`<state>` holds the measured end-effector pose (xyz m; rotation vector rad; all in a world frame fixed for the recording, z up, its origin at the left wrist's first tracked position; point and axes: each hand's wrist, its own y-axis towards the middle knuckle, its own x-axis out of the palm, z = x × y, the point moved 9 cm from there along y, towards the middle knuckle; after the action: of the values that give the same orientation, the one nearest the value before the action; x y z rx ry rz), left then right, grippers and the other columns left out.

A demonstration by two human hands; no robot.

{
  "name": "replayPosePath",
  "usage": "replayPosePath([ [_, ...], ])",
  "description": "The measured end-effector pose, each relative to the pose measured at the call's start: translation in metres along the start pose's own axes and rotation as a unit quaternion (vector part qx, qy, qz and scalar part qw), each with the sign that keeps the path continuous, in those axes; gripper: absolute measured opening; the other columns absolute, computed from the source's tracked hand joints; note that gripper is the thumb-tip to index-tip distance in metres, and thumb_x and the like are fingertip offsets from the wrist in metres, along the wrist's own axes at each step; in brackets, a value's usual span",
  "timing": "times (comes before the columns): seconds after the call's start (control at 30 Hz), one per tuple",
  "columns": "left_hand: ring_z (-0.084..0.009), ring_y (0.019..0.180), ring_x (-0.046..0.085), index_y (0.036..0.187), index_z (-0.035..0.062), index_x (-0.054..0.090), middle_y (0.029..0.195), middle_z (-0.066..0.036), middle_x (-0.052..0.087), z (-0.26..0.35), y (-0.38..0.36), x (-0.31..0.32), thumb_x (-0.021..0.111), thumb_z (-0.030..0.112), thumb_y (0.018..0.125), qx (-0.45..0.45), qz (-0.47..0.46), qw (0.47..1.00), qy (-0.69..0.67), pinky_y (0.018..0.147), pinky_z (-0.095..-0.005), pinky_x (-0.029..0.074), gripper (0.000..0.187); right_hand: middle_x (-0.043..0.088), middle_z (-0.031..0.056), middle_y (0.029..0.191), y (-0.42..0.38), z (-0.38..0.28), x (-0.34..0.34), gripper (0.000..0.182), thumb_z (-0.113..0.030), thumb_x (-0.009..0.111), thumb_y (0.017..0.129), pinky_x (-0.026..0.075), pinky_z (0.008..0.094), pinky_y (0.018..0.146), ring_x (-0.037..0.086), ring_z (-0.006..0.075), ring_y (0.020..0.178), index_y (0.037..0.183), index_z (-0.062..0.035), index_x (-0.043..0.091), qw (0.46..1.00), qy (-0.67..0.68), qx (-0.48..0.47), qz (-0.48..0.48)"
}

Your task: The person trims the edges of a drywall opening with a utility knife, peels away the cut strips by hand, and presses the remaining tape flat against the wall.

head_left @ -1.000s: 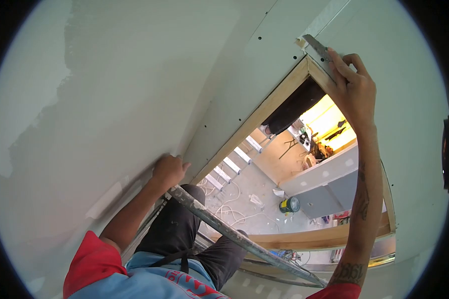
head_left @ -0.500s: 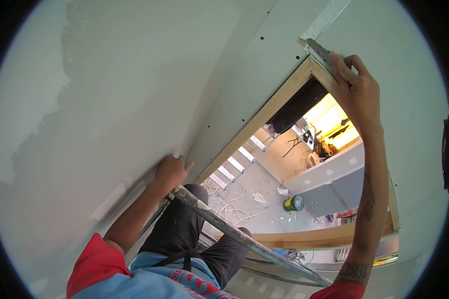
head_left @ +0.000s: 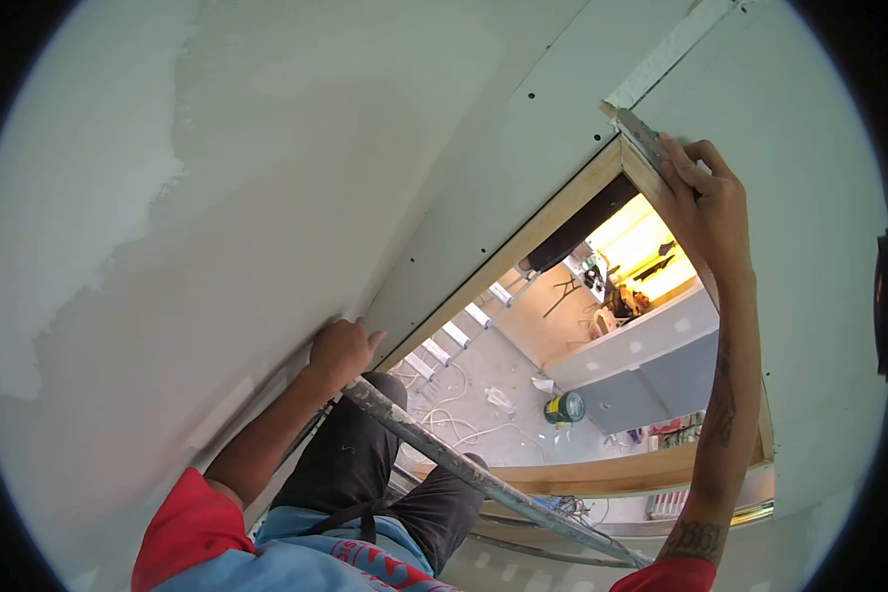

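Note:
My right hand (head_left: 708,202) is closed around a putty knife (head_left: 639,131). Its blade lies against the board by the upper corner of a wooden opening frame (head_left: 553,217), where the strip of joint compound (head_left: 666,61) ends. At the inside corner of the left wall (head_left: 266,197), my left hand (head_left: 341,351) is curled with the thumb sticking out. What its fingers hold, if anything, is hidden behind the hand. Just below it runs a compound-spattered metal rail (head_left: 434,446), crossing in front of my legs.
Through the opening I see a ladder (head_left: 459,333), a bucket (head_left: 564,407), a pale cord (head_left: 454,419) on the littered floor and a grey panel (head_left: 651,390). Part of a dark-clothed person (head_left: 577,232) shows near the ladder. Screw heads dot the board (head_left: 483,178).
The view has tilted slightly, so the opening's upper corner and my right hand sit lower in it. The putty knife stays by the frame corner; my left hand keeps its place.

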<state>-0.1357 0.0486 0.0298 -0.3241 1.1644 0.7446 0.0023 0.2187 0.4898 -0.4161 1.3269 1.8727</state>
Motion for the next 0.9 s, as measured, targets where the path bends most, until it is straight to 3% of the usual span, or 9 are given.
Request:
replayPosePath([
  [0.13, -0.0371, 0.077, 0.073, 0.093, -0.0013, 0.071, 0.078, -0.021, 0.071, -0.001, 0.000, 0.002, 0.051, 0.048, 0.103, -0.028, -0.007, 0.999, -0.026, 0.071, -0.0453, 0.060, 0.054, 0.065, 0.0104, 0.094, 0.000, 0.003, 0.001, 0.031, -0.009, 0.068, 0.094, 0.053, 0.0349, 0.067, 0.063, 0.0230, 0.068, 0.123, -0.0160, 0.075, 0.999, 0.014, 0.016, -0.026],
  [0.2, -0.0369, 0.077, 0.073, 0.093, -0.0013, 0.071, 0.080, -0.021, 0.072, -0.001, 0.001, 0.000, 0.052, 0.047, 0.103, -0.032, -0.006, 0.999, -0.028, 0.072, -0.0452, 0.060, 0.053, 0.065, 0.0103, 0.093, -0.001, 0.006, -0.009, 0.033, -0.006, 0.069, 0.093, 0.053, 0.0327, 0.069, 0.064, 0.0218, 0.070, 0.124, -0.0158, 0.075, 0.995, 0.079, 0.016, 0.053],
  [0.33, -0.0369, 0.078, 0.073, 0.093, -0.0012, 0.072, 0.081, -0.021, 0.072, 0.005, 0.000, -0.007, 0.052, 0.047, 0.102, -0.032, -0.023, 0.999, -0.013, 0.073, -0.0457, 0.060, 0.053, 0.065, 0.0104, 0.092, -0.002, 0.004, -0.010, 0.035, -0.005, 0.069, 0.091, 0.054, 0.0323, 0.069, 0.064, 0.0206, 0.071, 0.123, -0.0165, 0.075, 0.994, 0.077, 0.016, 0.073],
  [0.6, -0.0364, 0.079, 0.074, 0.092, -0.0009, 0.072, 0.081, -0.021, 0.072, 0.003, 0.000, -0.002, 0.052, 0.047, 0.102, -0.044, -0.030, 0.999, -0.013, 0.072, -0.0454, 0.060, 0.053, 0.065, 0.0055, 0.090, -0.006, -0.001, -0.005, 0.034, -0.011, 0.074, 0.090, 0.054, 0.0357, 0.063, 0.065, 0.0186, 0.065, 0.122, -0.0198, 0.076, 0.995, -0.017, -0.011, 0.097],
  [0.67, -0.0405, 0.074, 0.072, 0.089, -0.0017, 0.070, 0.074, -0.023, 0.069, 0.001, 0.000, -0.001, 0.052, 0.050, 0.102, -0.032, 0.004, 0.999, -0.021, 0.069, -0.0499, 0.059, 0.057, 0.065, 0.0059, 0.091, -0.006, 0.001, -0.004, 0.034, -0.010, 0.074, 0.090, 0.054, 0.0354, 0.063, 0.065, 0.0189, 0.064, 0.122, -0.0203, 0.076, 0.996, -0.022, -0.011, 0.089],
  [0.8, -0.0404, 0.075, 0.072, 0.090, -0.0020, 0.070, 0.074, -0.023, 0.069, 0.002, -0.001, -0.005, 0.051, 0.051, 0.102, -0.033, 0.011, 0.999, -0.018, 0.070, -0.0498, 0.059, 0.057, 0.065, 0.0068, 0.092, -0.004, 0.002, 0.000, 0.034, -0.010, 0.074, 0.089, 0.053, 0.0355, 0.064, 0.064, 0.0208, 0.063, 0.122, -0.0220, 0.076, 0.999, 0.013, 0.004, 0.040],
  [0.9, -0.0364, 0.078, 0.073, 0.094, -0.0007, 0.071, 0.081, -0.021, 0.072, 0.004, -0.002, -0.005, 0.051, 0.048, 0.102, -0.040, -0.026, 0.999, 0.001, 0.072, -0.0452, 0.060, 0.054, 0.064, 0.0064, 0.092, -0.007, 0.000, 0.000, 0.034, -0.009, 0.072, 0.091, 0.053, 0.0358, 0.065, 0.062, 0.0209, 0.063, 0.122, -0.0213, 0.076, 0.999, -0.022, -0.011, 0.030],
])
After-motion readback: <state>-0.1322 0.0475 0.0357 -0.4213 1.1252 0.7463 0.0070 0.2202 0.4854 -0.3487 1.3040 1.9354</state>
